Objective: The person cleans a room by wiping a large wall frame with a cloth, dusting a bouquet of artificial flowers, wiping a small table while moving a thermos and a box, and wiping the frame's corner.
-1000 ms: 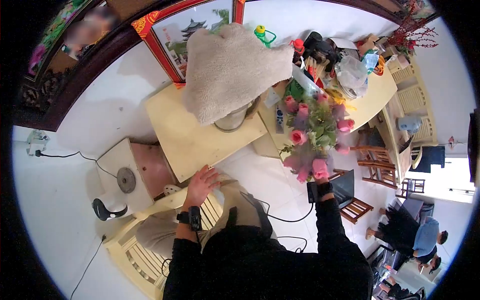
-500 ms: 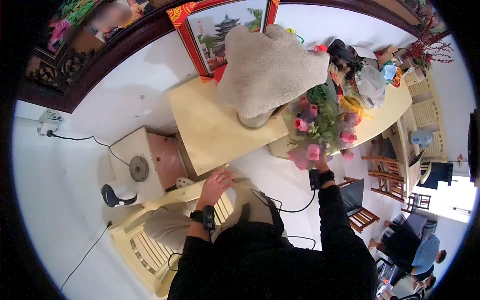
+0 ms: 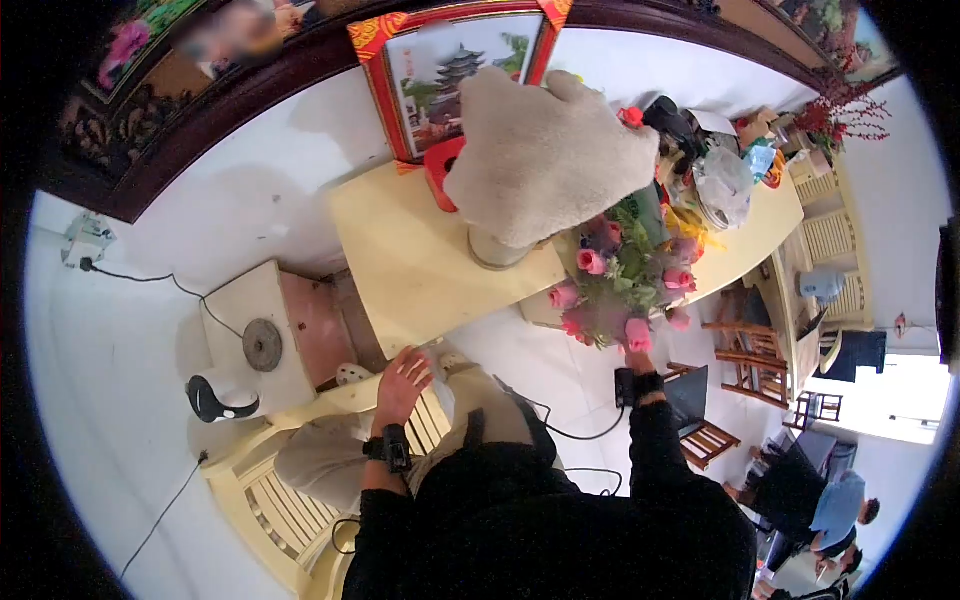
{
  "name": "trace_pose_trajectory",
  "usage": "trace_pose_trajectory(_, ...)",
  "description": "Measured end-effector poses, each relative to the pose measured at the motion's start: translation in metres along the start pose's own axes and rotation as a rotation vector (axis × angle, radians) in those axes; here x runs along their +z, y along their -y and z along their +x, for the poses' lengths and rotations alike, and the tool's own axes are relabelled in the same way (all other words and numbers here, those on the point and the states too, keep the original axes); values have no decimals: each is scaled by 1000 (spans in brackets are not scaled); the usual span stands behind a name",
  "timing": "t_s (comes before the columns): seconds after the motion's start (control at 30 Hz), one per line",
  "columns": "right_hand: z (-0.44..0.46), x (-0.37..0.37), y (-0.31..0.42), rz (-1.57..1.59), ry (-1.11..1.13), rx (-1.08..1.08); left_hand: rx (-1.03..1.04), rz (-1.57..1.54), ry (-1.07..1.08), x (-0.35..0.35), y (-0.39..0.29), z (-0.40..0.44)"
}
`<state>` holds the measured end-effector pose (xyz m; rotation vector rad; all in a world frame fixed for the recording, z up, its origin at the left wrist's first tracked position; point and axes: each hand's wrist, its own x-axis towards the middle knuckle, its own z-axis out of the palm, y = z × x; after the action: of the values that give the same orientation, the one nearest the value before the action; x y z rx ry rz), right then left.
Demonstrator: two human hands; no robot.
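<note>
My right hand point(image 3: 639, 361) is at the near edge of a bouquet of pink roses point(image 3: 625, 262) with green leaves, on the cream table. Its fingers are closed at a pink rose point(image 3: 638, 334), which hides part of them. My left hand point(image 3: 403, 384) hangs empty with fingers apart, near the front edge of the small cream tabletop point(image 3: 410, 265), above my leg. A beige fluffy cloth point(image 3: 550, 160) drapes over an object with a round base point(image 3: 495, 250), left of the roses.
A red-framed pagoda picture point(image 3: 450, 80) leans on the wall behind the cloth. Plastic bags point(image 3: 722, 185) and other items crowd the table's right side. A slatted bench point(image 3: 300, 500) is below left; a white cabinet point(image 3: 235, 345) stands left. People point(image 3: 825, 510) are at lower right.
My right hand has come slightly toward me, and the pink rose at it has shifted along. My left hand's fingers have spread a little. The whole view has moved slightly.
</note>
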<state>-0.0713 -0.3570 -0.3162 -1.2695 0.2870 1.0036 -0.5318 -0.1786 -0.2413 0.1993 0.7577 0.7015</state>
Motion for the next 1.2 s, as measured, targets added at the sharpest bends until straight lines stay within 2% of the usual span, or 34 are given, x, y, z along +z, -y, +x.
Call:
trace_pose_trajectory(0.1, -20, -30, -15, -145, -103, -7, -4, -26, -46, -1, -2, -1)
trace_pose_trajectory(0.2, -47, -18, -42, -723, -432, -204, 35, 0, -39, -17, 2, 3)
trace_pose_trajectory(0.27, -61, 3, -40, -1277, -290, -595, 60, -23, -39, -25, 1, 5)
trace_pose_trajectory(0.3, -102, 61, -23, -1240, -118, -564, 65, -7, -47, -28, -1, 5)
trace_pose_trajectory(0.33, -104, 81, -22, -1502, -55, -567, 69, 6, -53, -29, -2, 6)
trace_pose_trajectory(0.4, -89, 102, -41, -1565, 228, -987, 105, 16, -149, -15, -7, 2)
trace_pose_trajectory(0.47, -106, 163, -35, -1619, 593, -873, 139, 150, -195, -12, -14, 0)
trace_pose_trajectory(0.53, -146, 245, -31, -1370, 681, -884, 230, 59, -195, -3, -27, -15)
trace_pose_trajectory(0.63, -181, 307, -4, -1204, 779, -1209, 344, 68, -255, 16, -47, -43)
trace_pose_trajectory(0.67, -201, 320, 14, -1188, 725, -1401, 388, 91, -284, 20, -53, -49)
trace_pose_trajectory(0.7, -222, 331, 36, -1160, 664, -1592, 409, 25, -109, -6, -53, -50)
trace_pose_trajectory(0.73, -239, 340, 56, -1120, 592, -1779, 438, -26, -171, -2, -56, -55)
trace_pose_trajectory(0.8, -251, 349, 91, -1127, 290, -1952, 482, -131, -292, 6, -60, -65)
trace_pose_trajectory(0.83, -262, 362, 113, -1149, 177, -2016, 553, -96, 36, -25, -57, -64)
trace_pose_trajectory(0.87, -271, 376, 133, -1173, 58, -2074, 555, -103, 16, -27, -60, -67)
trace_pose_trajectory(0.93, -273, 393, 166, -1280, 97, -2053, 550, -119, -25, -28, -62, -71)
trace_pose_trajectory(1.03, -239, 409, 188, -1399, 309, -1827, 503, -186, -111, -27, -63, -73)
trace_pose_trajectory(1.13, -228, 420, 195, -1689, 459, -1565, 467, -240, -173, -32, -61, -70)
trace_pose_trajectory(1.2, -213, 421, 189, -1594, 532, -1552, 490, -226, -151, -34, -58, -70)
